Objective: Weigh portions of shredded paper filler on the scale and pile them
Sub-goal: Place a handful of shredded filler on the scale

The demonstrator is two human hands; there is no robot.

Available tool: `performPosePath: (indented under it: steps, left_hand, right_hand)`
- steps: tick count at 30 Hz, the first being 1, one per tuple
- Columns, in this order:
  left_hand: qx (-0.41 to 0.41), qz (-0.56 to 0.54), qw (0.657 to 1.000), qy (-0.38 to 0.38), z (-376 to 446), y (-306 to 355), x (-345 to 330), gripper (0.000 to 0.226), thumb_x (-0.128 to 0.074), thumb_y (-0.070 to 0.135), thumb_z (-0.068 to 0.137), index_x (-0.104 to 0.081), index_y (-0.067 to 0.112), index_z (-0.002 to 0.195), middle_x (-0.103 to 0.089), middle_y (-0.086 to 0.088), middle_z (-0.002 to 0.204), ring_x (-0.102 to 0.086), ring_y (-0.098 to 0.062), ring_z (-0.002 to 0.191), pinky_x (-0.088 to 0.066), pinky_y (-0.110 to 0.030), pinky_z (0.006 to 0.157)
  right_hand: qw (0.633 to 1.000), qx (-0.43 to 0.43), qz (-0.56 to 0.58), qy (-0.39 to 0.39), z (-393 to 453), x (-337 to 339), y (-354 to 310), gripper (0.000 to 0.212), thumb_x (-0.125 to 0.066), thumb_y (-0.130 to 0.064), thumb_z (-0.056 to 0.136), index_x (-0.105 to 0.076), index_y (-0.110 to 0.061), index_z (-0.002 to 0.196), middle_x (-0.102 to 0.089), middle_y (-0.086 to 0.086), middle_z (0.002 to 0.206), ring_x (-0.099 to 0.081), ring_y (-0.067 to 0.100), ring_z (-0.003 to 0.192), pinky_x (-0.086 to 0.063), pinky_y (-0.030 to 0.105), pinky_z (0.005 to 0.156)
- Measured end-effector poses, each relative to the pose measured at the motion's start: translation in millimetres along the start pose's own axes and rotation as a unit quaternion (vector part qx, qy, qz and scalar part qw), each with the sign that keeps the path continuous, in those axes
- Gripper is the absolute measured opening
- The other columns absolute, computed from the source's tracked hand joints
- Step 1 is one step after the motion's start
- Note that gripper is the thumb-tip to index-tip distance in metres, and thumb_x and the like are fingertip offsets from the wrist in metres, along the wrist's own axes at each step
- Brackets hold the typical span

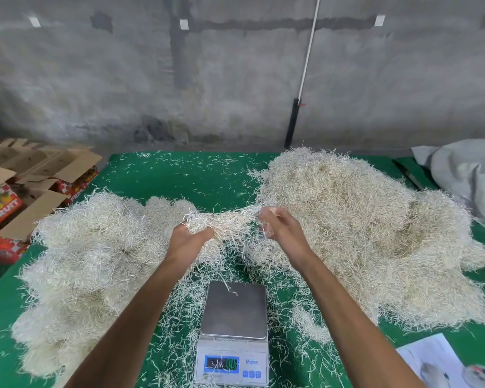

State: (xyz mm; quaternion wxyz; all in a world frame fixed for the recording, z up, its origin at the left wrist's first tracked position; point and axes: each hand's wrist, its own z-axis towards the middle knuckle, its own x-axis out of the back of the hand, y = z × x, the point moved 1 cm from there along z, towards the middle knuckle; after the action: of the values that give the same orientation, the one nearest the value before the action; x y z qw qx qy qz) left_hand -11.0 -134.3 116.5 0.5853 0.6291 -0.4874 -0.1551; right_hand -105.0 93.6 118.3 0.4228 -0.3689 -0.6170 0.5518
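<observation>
A digital scale (pixel 233 315) with a bare steel platform stands at the near middle of the green table (pixel 179 177); a strand or two lie on it. A big heap of pale shredded paper (pixel 356 228) fills the right side. A second pile of shredded paper (pixel 90 253) spreads over the left side. Between them, above the table beyond the scale, my left hand (pixel 189 238) grips a stretched clump of shreds (pixel 230 221). My right hand (pixel 279 226) holds the clump's other end where it joins the right heap.
Open cardboard boxes with red fruit print (pixel 25 191) are stacked off the table's left edge. A grey cloth (pixel 465 175) lies at the far right. Printed paper sheets (pixel 445 362) sit at the near right corner. Loose shreds litter the table. A concrete wall stands behind.
</observation>
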Motion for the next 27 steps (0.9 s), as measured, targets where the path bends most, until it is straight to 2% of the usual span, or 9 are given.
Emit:
performPosePath:
  steps: [3, 5, 8, 11, 15, 19, 21, 25, 27]
  left_hand:
    - [-0.002, 0.02, 1.0, -0.014, -4, 1, 1, 0.099, -0.076, 0.044, 0.079, -0.021, 0.012, 0.155, -0.04, -0.019, 0.151, -0.042, -0.037, 0.137, -0.036, -0.056, 0.112]
    - [-0.005, 0.029, 0.999, -0.014, -6, -1, 3, 0.1, -0.077, 0.043, 0.081, -0.019, 0.011, 0.155, -0.033, -0.018, 0.156, -0.037, -0.036, 0.141, -0.033, -0.055, 0.111]
    - [-0.019, 0.03, 0.999, -0.02, -9, 2, -1, 0.1, -0.078, 0.044, 0.081, -0.019, 0.01, 0.155, -0.032, -0.016, 0.157, -0.036, -0.035, 0.141, -0.033, -0.054, 0.111]
    - [-0.023, 0.017, 0.999, -0.033, -12, 7, -4, 0.098, -0.076, 0.043, 0.082, -0.018, 0.012, 0.155, -0.032, -0.015, 0.156, -0.036, -0.034, 0.141, -0.033, -0.053, 0.111]
    - [-0.018, 0.012, 0.999, -0.035, -13, 4, 2, 0.101, -0.078, 0.047, 0.08, -0.019, 0.015, 0.155, -0.039, -0.017, 0.152, -0.041, -0.034, 0.138, -0.036, -0.053, 0.111]
    - [-0.015, 0.011, 0.999, -0.035, -16, 3, 1, 0.104, -0.078, 0.051, 0.075, -0.022, 0.014, 0.154, -0.055, -0.006, 0.122, -0.055, -0.017, 0.104, -0.052, -0.034, 0.089]
    - [-0.014, 0.015, 0.999, -0.029, -16, 3, 4, 0.107, -0.077, 0.056, 0.068, -0.023, 0.017, 0.152, -0.05, -0.004, 0.133, -0.053, -0.02, 0.116, -0.048, -0.041, 0.095]
    - [0.004, -0.003, 0.999, -0.039, -14, 2, 3, 0.12, -0.077, 0.063, 0.054, -0.022, 0.021, 0.153, -0.035, -0.014, 0.154, -0.04, -0.033, 0.138, -0.036, -0.053, 0.108]
    - [0.023, -0.014, 0.999, -0.027, -12, 2, 3, 0.12, -0.077, 0.058, 0.053, -0.022, 0.021, 0.153, -0.036, -0.014, 0.154, -0.04, -0.034, 0.137, -0.037, -0.055, 0.107]
  right_hand:
    - [0.999, 0.004, -0.039, -0.018, 4, -4, 1, 0.075, -0.064, -0.084, 0.08, -0.067, -0.015, 0.109, -0.073, -0.004, 0.108, -0.073, 0.009, 0.096, -0.056, 0.042, 0.095]
    - [0.999, -0.001, -0.042, -0.013, 7, -1, -3, 0.075, -0.069, -0.083, 0.075, -0.07, -0.018, 0.112, -0.071, 0.006, 0.119, -0.071, 0.02, 0.108, -0.053, 0.043, 0.102]
    - [0.999, -0.014, 0.017, 0.048, 6, -8, -5, 0.073, -0.074, -0.074, 0.076, -0.061, -0.031, 0.132, -0.063, -0.022, 0.123, -0.065, 0.0, 0.105, -0.047, 0.033, 0.102]
    - [0.997, 0.008, 0.03, 0.07, 4, -22, -2, 0.055, -0.072, -0.064, 0.082, -0.073, -0.018, 0.112, -0.07, -0.015, 0.086, -0.064, 0.002, 0.08, -0.052, 0.022, 0.082]
    - [0.987, 0.016, 0.076, 0.14, 7, -12, -7, 0.025, -0.073, -0.043, 0.092, -0.077, -0.019, 0.089, -0.076, -0.008, 0.094, -0.069, 0.008, 0.081, -0.054, 0.03, 0.087]
    - [0.981, 0.008, 0.098, 0.167, 6, -10, -9, 0.024, -0.074, -0.042, 0.091, -0.075, -0.018, 0.095, -0.077, -0.006, 0.095, -0.07, 0.012, 0.081, -0.048, 0.016, 0.083]
    - [0.985, -0.001, 0.089, 0.15, 6, -5, -13, 0.026, -0.074, -0.043, 0.091, -0.075, -0.017, 0.095, -0.077, -0.006, 0.094, -0.07, 0.016, 0.083, -0.052, 0.019, 0.082]
    - [0.972, -0.032, 0.141, 0.186, 6, -3, -12, 0.023, -0.075, -0.037, 0.092, -0.072, -0.017, 0.103, -0.074, 0.002, 0.111, -0.067, 0.016, 0.103, -0.049, 0.042, 0.105]
    - [0.978, -0.033, 0.136, 0.152, 7, -4, -13, 0.038, -0.073, -0.038, 0.094, -0.068, -0.01, 0.12, -0.07, 0.005, 0.096, -0.063, 0.006, 0.075, -0.052, 0.034, 0.091]
